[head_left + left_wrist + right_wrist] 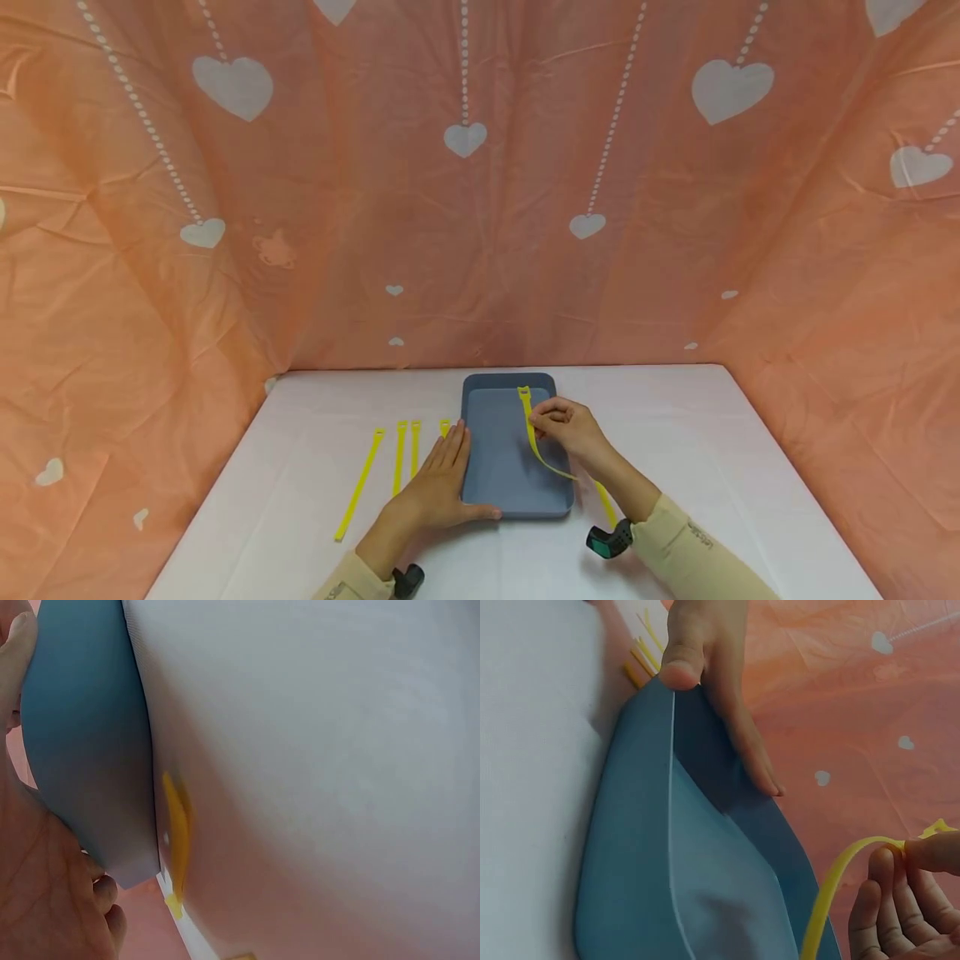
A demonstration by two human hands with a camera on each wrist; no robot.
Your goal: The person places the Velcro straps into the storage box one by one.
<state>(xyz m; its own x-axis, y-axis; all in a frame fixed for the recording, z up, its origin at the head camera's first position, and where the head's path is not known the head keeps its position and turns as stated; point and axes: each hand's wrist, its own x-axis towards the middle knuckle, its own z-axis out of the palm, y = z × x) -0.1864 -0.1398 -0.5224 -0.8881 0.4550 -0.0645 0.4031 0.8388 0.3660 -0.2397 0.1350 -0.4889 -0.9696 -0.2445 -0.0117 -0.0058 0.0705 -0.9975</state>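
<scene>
A blue-grey rectangular tray (487, 479) stands on the white table. My left hand (435, 493) rests against its left side with straight fingers, its thumb at the tray's near edge. Over the tray's right part, my right hand (572, 429) pinches a yellow cable tie (527, 407) between thumb and fingertips. The slotted head of that tie points up, and its tail curves down across the right rim. In the right wrist view, the same tie (821, 907) bends down from the pinching fingers (885, 862). The left wrist view shows the tray's outer wall (90, 735) beside the left palm (45, 877).
Several yellow cable ties (360, 483) lie left of the tray, one partly hidden behind the left hand. Another yellow strip (606, 504) shows by the right forearm. A peach curtain (480, 275) with white hearts encloses the table's (675, 450) back and sides.
</scene>
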